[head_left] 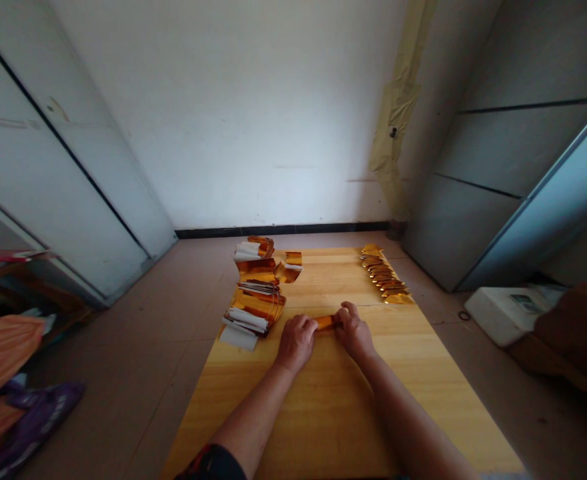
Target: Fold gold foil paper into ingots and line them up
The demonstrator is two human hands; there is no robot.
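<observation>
Amber film strip (326,323) spans the gap between the two hands, at or just above the wooden table (338,407); the left hand (297,340) and right hand (354,335) each have curled fingers pinching one end. Uneven pulling could crease or skew so thin a piece, and a loose pinch could let an end slip. The fingers cover both ends, so whether the strip is folded there, or has a backing, cannot be told. Just left of the left hand, the ragged pile of amber and pale sheets (256,303) overhangs the table's edge in places; a knock from that hand might send some to the floor. How many layers it holds is hard to count. Farther off, two loose curled pieces (289,273) sit beside the pile and could shift if brushed. On the right, the row of folded amber pieces (384,275) lies along the edge, where a sweeping forearm could scatter it; overlap and glare hide how each is folded.
</observation>
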